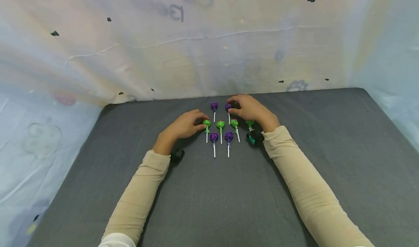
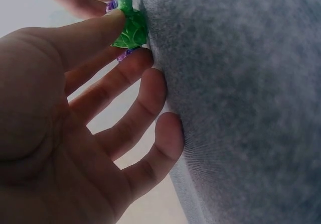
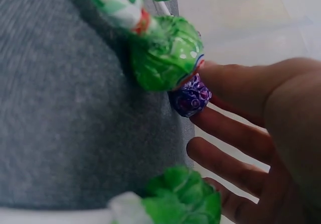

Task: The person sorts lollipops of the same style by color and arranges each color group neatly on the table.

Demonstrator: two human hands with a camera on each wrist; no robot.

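Pinching green lollipop (image 1: 207, 123) with left hand (image 1: 182, 126), purple lollipop (image 1: 228, 107) with right hand (image 1: 249, 108); heads far, sticks pointing toward wearer.

Long beige sleeves (image 1: 307, 188) down to both wrists, white cuff edge at 7 o'clock; small black strapped devices (image 1: 254, 138) at each wrist.

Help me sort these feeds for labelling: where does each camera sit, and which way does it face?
Head: worn high, looking forward and down at the grey mat, the lollipop rows, both hands and sleeves.
Left wrist: beside the left hand, looking along the fingers to the green lollipop they touch.
Right wrist: beside the right hand, looking at the purple lollipop at its fingertips.
Shared: all show the mat; the head view has both lollipops.
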